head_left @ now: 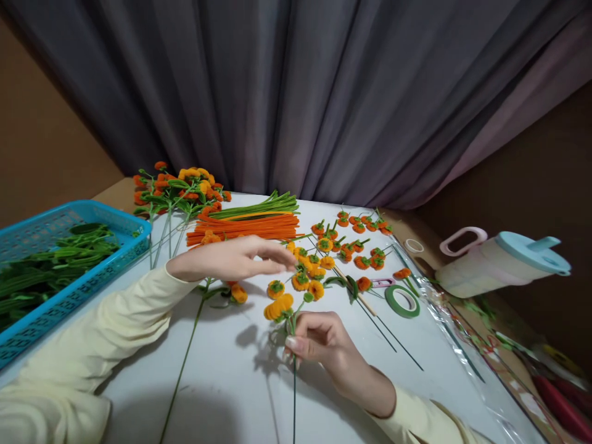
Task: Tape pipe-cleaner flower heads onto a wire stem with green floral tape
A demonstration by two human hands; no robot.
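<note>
My right hand [324,348] pinches the thin dark stem [295,401] of an artificial flower between thumb and fingers. Above that grip, a yellow-orange fuzzy bloom [279,307] leans left, and a small green bud [308,297] sits at the top. My left hand [235,258] stretches rightward with its fingers extended and thumb a little apart. Its fingertips are at a cluster of loose yellow flower heads [317,271]; whether they touch one I cannot tell. Below the left wrist lies a finished-looking stem [185,357] with leaves and an orange-yellow bloom [238,293].
A blue basket [139,237] of green leaves stands at left. Behind lie orange pipe cleaners [250,227], green ones [272,205] and a flower bunch [185,185]. At right are orange flower heads [363,262], green tape [391,302] and a tumbler [485,268].
</note>
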